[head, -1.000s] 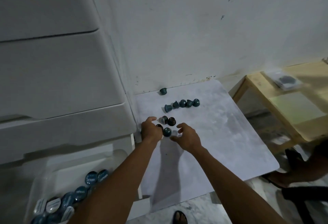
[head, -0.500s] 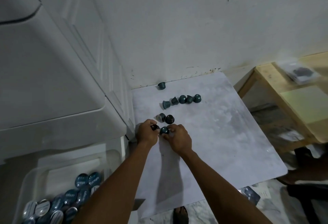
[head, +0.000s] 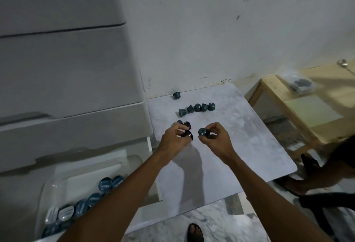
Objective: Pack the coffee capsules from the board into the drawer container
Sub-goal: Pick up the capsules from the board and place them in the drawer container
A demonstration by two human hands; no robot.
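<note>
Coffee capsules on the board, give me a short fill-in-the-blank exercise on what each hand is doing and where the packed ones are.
1. The right hand pinches one ____ capsule.
2. The left hand has its grip on a ____ capsule.
3. A row of ____ capsules lies on the board beyond the hands.
4. Packed capsules sit in the clear container in the ____.

Missing words: teal; dark; five; drawer

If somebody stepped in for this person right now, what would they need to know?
Left hand: grip shut on a dark capsule.
Right hand: grip shut on a teal capsule.
Done: many capsules lie in the clear drawer container, lower left.
Left: two capsules just beyond the left hand, a row of five mid-board, and one lone capsule by the wall, all on the board.
</note>
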